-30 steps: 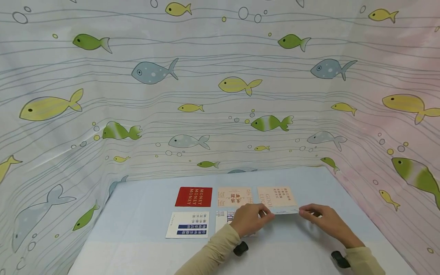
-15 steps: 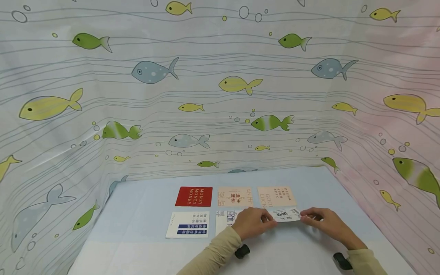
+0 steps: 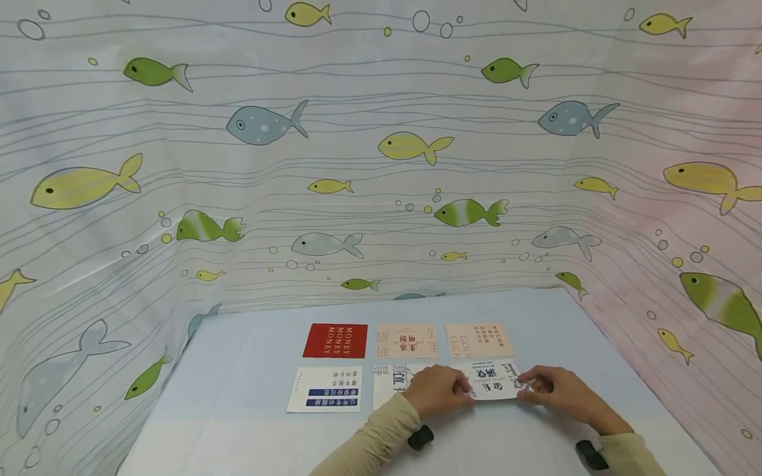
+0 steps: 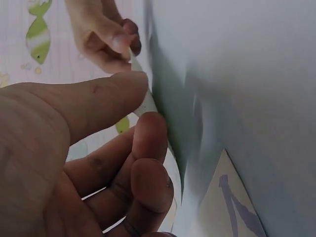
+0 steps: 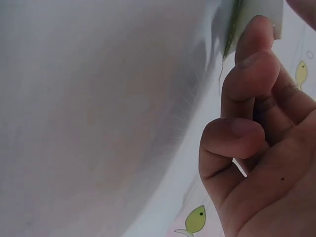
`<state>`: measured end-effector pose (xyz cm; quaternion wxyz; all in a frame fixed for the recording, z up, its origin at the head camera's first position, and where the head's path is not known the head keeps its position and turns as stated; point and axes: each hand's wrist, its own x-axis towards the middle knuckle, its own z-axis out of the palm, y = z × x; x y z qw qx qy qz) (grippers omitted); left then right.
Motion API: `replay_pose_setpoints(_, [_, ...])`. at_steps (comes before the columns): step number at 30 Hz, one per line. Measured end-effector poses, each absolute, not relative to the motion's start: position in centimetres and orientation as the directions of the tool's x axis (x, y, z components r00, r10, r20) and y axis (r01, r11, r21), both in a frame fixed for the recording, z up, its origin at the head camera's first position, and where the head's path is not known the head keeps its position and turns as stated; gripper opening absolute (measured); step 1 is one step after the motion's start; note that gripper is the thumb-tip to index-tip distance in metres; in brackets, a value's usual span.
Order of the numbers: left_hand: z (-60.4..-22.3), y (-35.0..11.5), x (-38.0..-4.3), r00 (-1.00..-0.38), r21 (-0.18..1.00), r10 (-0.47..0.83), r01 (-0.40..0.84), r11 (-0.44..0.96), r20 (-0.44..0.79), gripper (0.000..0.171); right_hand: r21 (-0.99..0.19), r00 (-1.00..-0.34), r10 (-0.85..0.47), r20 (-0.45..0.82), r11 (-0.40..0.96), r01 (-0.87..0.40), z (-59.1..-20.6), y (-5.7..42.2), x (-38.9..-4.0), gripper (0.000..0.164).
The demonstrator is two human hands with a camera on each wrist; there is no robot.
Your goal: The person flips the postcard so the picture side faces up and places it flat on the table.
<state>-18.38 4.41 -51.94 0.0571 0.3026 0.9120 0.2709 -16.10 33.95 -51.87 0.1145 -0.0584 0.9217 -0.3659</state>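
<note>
A white printed card [image 3: 493, 383] with dark blue lettering is pinched at both short ends. My left hand [image 3: 437, 391] grips its left end between thumb and fingers, and my right hand [image 3: 559, 395] pinches its right end. In the left wrist view the card [image 4: 147, 102] runs from the left thumb to the other hand, its near edge a little off the table. From the right wrist, the curled fingers of the right hand [image 5: 252, 103] show beside the card's edge. Under the left hand lies a white card with blue characters [image 3: 387, 383], partly hidden.
Behind the hands lie a red MONEY card [image 3: 336, 340], a peach card [image 3: 407, 340] and a GOOD LUCK card [image 3: 481, 340] in a row. A white card with blue bars [image 3: 325, 390] lies front left. A fish-printed curtain [image 3: 381, 165] surrounds the pale tabletop [image 3: 226, 396].
Both hands have brought the card down and slightly toward me. It has tipped from nearly edge-on to face up, so its lettering now shows. The other cards have not moved.
</note>
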Motion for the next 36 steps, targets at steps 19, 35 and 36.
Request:
replay_pose_setpoints(19, [-51.7, 4.4, -17.4, -0.794, 0.434, 0.607, 0.560, 0.706, 0.037, 0.014, -0.685, -0.951, -0.253, -0.176, 0.725, -0.066, -52.4, 33.9, -15.9, 0.035])
replay_pose_setpoints(35, [-52.2, 4.5, -17.3, -0.828, 0.486, 0.561, 0.498, 0.718, 0.020, 0.016, -0.669, -0.977, -0.168, -0.130, 0.742, -0.038, -52.8, 32.9, -16.2, 0.030])
replay_pose_setpoints(36, [-52.3, 4.4, -17.4, -0.829, 0.492, 0.558, 0.500, 0.713, 0.035, 0.016, -0.666, -0.982, -0.157, -0.107, 0.745, -0.046, -52.8, 32.6, -16.3, 0.030])
